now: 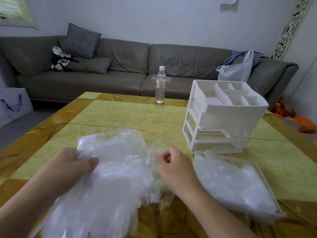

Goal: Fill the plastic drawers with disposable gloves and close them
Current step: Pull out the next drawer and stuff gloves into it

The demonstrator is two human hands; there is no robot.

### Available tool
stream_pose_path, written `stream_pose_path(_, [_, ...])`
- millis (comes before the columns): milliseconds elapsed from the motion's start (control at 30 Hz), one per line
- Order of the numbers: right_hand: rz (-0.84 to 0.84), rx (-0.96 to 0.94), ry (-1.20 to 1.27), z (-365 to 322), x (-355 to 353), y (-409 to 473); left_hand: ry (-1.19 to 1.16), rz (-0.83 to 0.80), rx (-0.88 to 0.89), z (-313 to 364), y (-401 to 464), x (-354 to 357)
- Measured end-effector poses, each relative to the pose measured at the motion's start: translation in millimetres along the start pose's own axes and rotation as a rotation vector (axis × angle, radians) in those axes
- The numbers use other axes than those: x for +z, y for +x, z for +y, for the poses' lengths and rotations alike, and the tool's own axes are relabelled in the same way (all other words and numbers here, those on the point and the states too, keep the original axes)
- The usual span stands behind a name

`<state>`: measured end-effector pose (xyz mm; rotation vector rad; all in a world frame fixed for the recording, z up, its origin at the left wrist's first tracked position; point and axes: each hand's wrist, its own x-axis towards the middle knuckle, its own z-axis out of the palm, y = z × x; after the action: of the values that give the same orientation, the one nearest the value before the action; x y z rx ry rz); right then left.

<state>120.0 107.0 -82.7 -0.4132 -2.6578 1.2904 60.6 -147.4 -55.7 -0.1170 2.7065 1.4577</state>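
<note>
My left hand [80, 162] pins the glove bag [109, 169] to the table [109, 114], fingers curled on its edge, so my right hand [173, 162] can pinch gloves free. Near right, a removed drawer [240, 184] lies glove-filled; the cabinet [221, 115] behind holds empty top compartments.

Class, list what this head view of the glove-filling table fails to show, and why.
- Glove pile: its count, blurred; its near end cut off by the bottom edge.
- Right hand: what it pinches, hidden by curled fingers.
- Water bottle: label text too small.
- Removed drawer: its floor, covered by gloves.
</note>
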Motion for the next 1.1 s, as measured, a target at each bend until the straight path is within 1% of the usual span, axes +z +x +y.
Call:
stream_pose_path(33, [-0.020, 0.019, -0.025, -1.2, 9.7, 1.5, 0.017, -0.024, -0.013, -1.1, 1.5, -2.9])
stream_pose_path(133, [0.014, 0.062, -0.155, -2.0, 33.3, 10.0, 0.060, -0.092, -0.015, 3.1, -0.8, -12.4])
stream_pose_path(200, [0.049, 0.078, -0.251, 2.2, 44.2, 15.3, 0.042, -0.154, -0.007, 6.1, -4.0, -14.5])
stream_pose_path(233, [0.060, 0.081, -0.255, 5.2, 47.5, 17.7, 0.021, -0.186, -0.008, 7.6, -6.3, -14.0])
stream_pose_path(300, [0.058, 0.090, -0.164, 10.4, 50.1, 20.5, -0.022, -0.244, -0.018, 8.1, -8.8, -11.7])
stream_pose_path(367, [0.051, 0.095, -0.031, 12.0, 46.4, 22.8, -0.071, -0.266, -0.030, 8.9, -9.1, -9.0])
stream_pose_path(533, [0.163, 0.049, 0.282, -2.0, -3.8, 26.9, -0.191, -0.231, -0.057, 16.9, -11.7, -7.7])
stream_pose_path(600, [0.236, -0.008, 0.416, -9.4, -32.2, 23.8, -0.255, -0.230, -0.050, 21.6, -16.1, -4.2])
stream_pose_path(700, [0.288, -0.193, 0.504, -26.2, -64.7, 5.8, -0.287, -0.198, 0.027, 25.7, -19.8, 8.3])
stream_pose_path(733, [0.282, -0.283, 0.475, -32.8, -69.9, -4.0, -0.282, -0.171, 0.052, 28.5, -22.1, 13.8])
stream_pose_path(800, [0.272, -0.494, 0.310, -47.1, -68.2, -25.9, -0.292, -0.154, 0.090, 34.8, -28.4, 25.9])
stream_pose_path(867, [0.205, -0.629, 0.123, -55.8, -48.3, -45.9, -0.314, -0.162, 0.114, 42.6, -36.8, 39.3])
stream_pose_path(933, [0.081, -0.637, -0.070, -55.7, -18.6, -58.2, -0.350, -0.160, 0.123, 47.3, -43.7, 51.0])
stream_pose_path(967, [0.049, -0.615, -0.156, -52.6, -6.6, -62.5, -0.356, -0.162, 0.111, 48.9, -45.9, 56.2])
stream_pose_path(1033, [0.053, -0.570, -0.243, -44.9, 8.4, -66.8, -0.405, -0.176, 0.051, 51.1, -50.2, 61.8])
stream_pose_path(1100, [0.061, -0.511, -0.233, -44.0, 9.5, -68.5, -0.496, -0.188, -0.024, 51.0, -51.6, 64.1])
